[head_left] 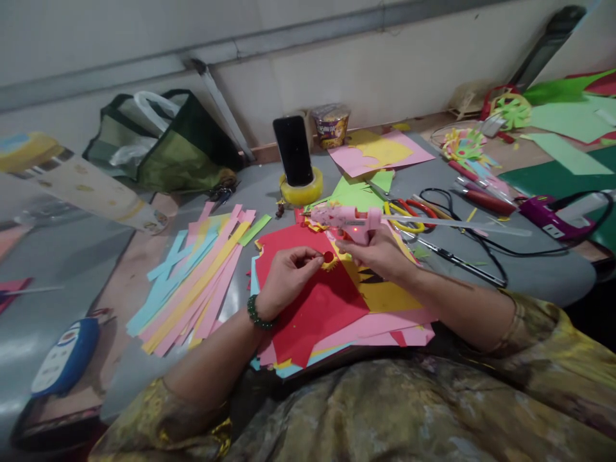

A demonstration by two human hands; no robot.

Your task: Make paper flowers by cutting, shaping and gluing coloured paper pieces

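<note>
A pink hot glue gun [359,223] is gripped in my right hand [385,253], its nozzle pointing left and a long clear glue stick [457,224] poking out of its back. My left hand [293,273] pinches a small red paper disc [328,257] between thumb and forefinger. Yellow fringed paper [331,265] shows just under the disc; whether the two are joined I cannot tell. Both hands hover over a red paper sheet [312,308], which lies on a stack of pink, yellow and blue sheets.
Paper strips [202,269] fan out on the left. A phone [292,151] leans upright in a yellow tape roll [302,187]. Scissors [409,218], a craft knife [457,260] and a black cable [486,247] lie on the right. Paper flowers [464,147] sit farther back.
</note>
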